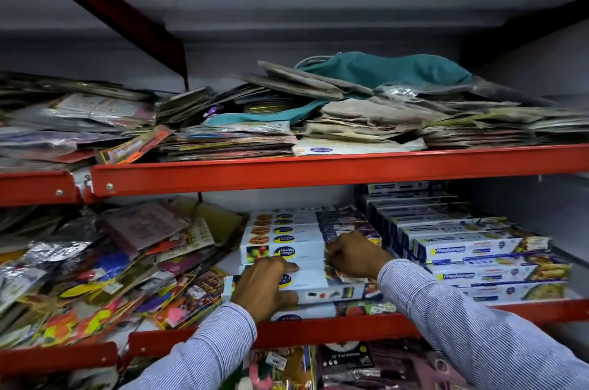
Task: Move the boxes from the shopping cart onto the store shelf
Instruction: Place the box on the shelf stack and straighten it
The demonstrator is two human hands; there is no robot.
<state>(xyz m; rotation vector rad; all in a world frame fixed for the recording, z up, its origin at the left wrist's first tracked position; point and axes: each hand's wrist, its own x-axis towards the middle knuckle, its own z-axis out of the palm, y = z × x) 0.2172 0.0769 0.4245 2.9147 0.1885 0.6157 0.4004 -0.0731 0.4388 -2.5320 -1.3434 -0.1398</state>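
Head view shows us facing a red shelf (pixel 318 330), our two arms in striped sleeves (pixel 471 319) reaching into its middle level. We judge the step in hand to be seating a long box on the stack; the shopping cart is out of sight.

To do it well, we should keep the box square to the ones beneath, slide it back until its front edge lines up with theirs, and only then let go, since it sits a little proud of the stack and close to the shelf lip.

On this level the central stack of white boxes (pixel 283 243) rises in steps toward the back, and the box we hold (pixel 318 289) lies on the lower front part of it. To the right a second stack of blue-and-white boxes (pixel 471 252) stands just beside ours. To the left lies a loose heap of bright packets (pixel 105 278), touching the white stack's side. The level above holds piles of flat packets (pixel 223 137) with a teal cloth (pixel 382 69) on top.

Our left hand (pixel 264 289) lies spread and partly curled over the left end of the box, thumb at its front face. Our right hand (pixel 352 254) is curled, fingers (pixel 331 251) pressing where the box meets the stack; whether it grips or merely pushes we cannot tell.
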